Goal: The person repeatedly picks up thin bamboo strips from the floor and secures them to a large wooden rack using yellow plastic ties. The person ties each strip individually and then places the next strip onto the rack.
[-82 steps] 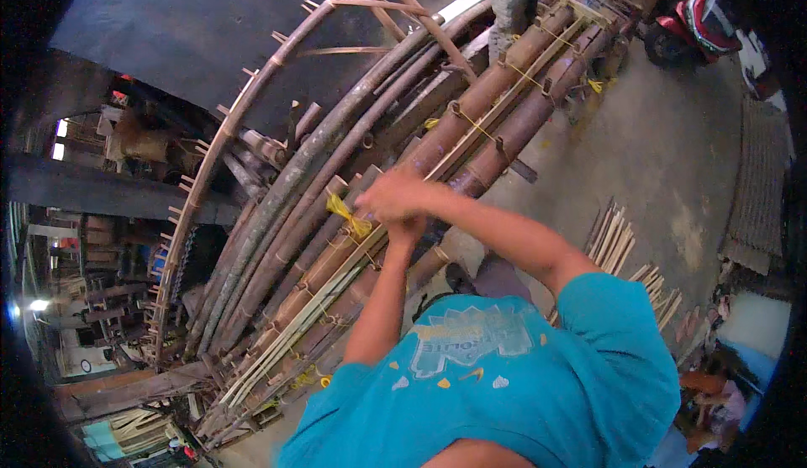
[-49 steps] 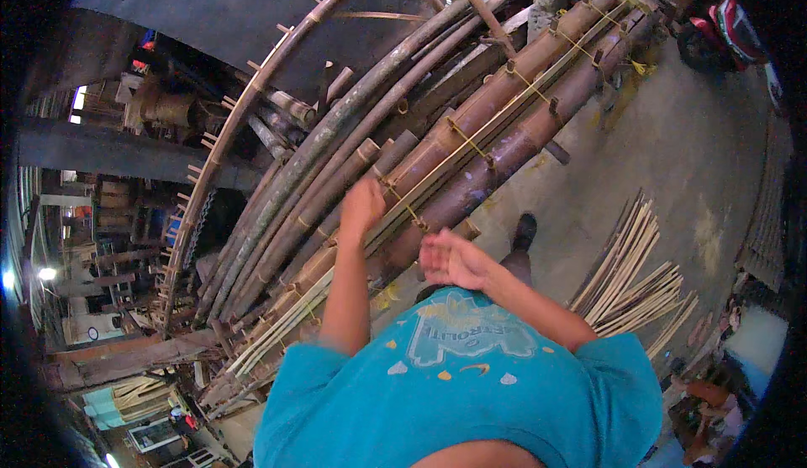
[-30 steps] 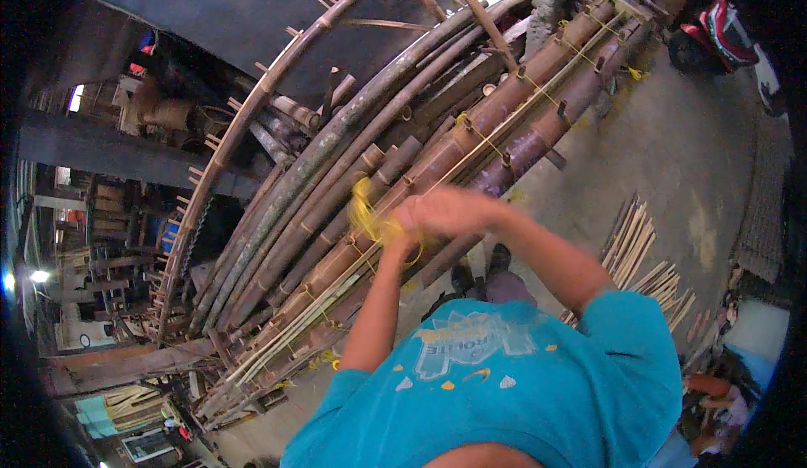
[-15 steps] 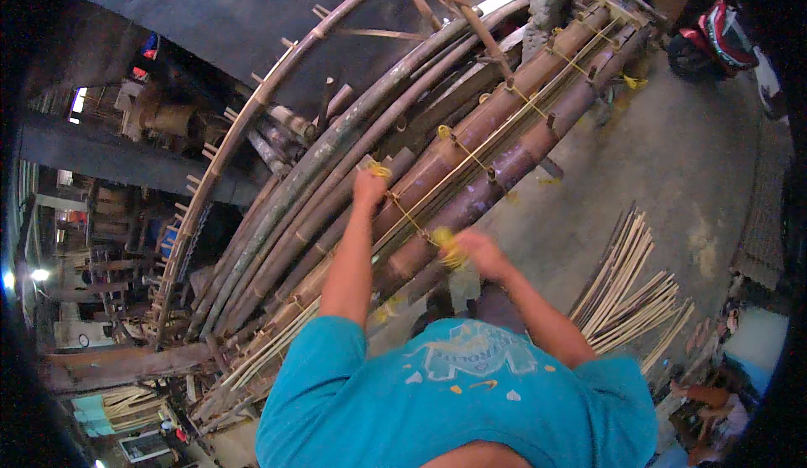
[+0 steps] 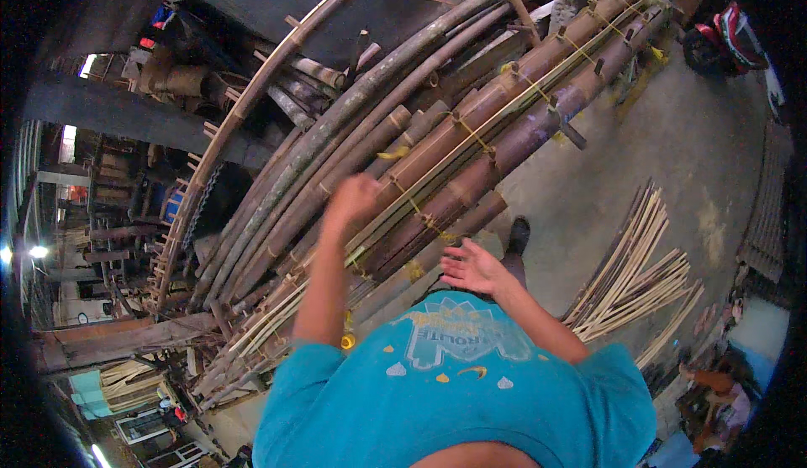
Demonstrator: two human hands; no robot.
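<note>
1. The left hand (image 5: 351,199) is clenched in a fist against the stack of bamboo poles (image 5: 471,144); whether it grips the yellow cord (image 5: 418,207) cannot be told.
2. The right hand (image 5: 472,266) hangs released, palm spread, just off the stack's lower edge.
3. Bare concrete floor (image 5: 672,144) lies open to the right, up to the loose bamboo strips (image 5: 639,275).

Worn on the head, looking steeply down over a turquoise shirt (image 5: 454,392) at the bottom centre. Wide fisheye, edges black, straight lines bowed. Close on both raised forearms mid-frame; farther off, bamboo poles (image 5: 471,140) running from lower left to upper right, concrete floor (image 5: 672,157) at right. Only one view, nothing shared.
</note>
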